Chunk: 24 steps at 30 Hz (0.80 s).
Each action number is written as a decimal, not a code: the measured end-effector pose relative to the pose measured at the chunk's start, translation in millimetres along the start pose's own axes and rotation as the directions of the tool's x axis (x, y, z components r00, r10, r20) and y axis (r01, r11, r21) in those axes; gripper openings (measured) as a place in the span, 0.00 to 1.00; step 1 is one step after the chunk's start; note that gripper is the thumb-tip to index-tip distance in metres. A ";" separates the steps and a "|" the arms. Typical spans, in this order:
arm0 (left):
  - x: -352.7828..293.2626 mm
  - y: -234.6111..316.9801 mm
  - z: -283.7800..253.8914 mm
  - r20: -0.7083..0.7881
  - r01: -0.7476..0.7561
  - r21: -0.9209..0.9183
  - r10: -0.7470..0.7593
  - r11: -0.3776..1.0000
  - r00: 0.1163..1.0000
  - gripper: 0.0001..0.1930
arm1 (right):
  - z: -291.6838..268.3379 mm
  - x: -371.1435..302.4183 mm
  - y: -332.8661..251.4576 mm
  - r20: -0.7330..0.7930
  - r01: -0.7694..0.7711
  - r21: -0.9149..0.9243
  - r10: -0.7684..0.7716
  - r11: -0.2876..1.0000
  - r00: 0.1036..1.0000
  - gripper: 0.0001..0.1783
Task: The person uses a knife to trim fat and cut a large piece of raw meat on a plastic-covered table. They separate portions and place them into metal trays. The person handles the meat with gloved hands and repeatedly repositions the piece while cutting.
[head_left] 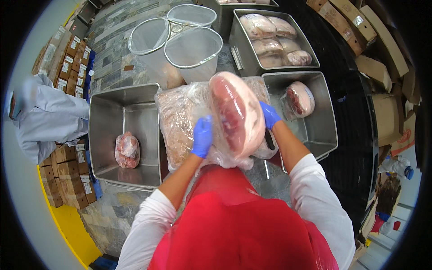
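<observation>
A large wrapped cut of raw meat [238, 117], red on one face with pale fat along its right side, is tilted up in front of me in clear plastic. My right hand [270, 115], gloved in blue, grips its right edge; the fingertips pass out of sight behind it. Close to its left side is my left hand [202, 136], also in a blue glove, fingers extended and slightly blurred, not wrapped round the meat. Beneath lies a plastic-covered work surface [177, 121], with loose clear film [225, 159] bunched at its near edge.
At left, a metal bin [103, 117] holds one meat piece [128, 150]; a right bin [330, 119] holds another wrapped cut [300, 100]. Farther back stand a bin of several wrapped cuts [270, 38] and three bag-lined round holders [193, 47]. A person in pale clothing [51, 117] is at far left, beside stacked boxes [67, 67].
</observation>
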State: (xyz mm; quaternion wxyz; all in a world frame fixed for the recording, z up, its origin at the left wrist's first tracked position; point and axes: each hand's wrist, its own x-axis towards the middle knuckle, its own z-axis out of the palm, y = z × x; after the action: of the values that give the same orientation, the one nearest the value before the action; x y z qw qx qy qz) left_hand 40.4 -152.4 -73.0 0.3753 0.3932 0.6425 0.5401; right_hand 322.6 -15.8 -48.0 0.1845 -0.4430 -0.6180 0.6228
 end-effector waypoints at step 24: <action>3.9 121.1 12.3 0.346 0.315 -0.081 -0.270 0.946 0.898 0.11 | -109.8 -52.2 54.1 -0.080 -0.237 0.752 0.443 0.615 0.893 0.22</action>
State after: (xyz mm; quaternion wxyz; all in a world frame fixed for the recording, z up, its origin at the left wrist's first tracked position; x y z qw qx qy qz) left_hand 62.1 -130.9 44.9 0.5804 0.3506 0.5843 0.4460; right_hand 453.6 1.1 -64.4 0.3002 -0.5201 -0.1949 0.7755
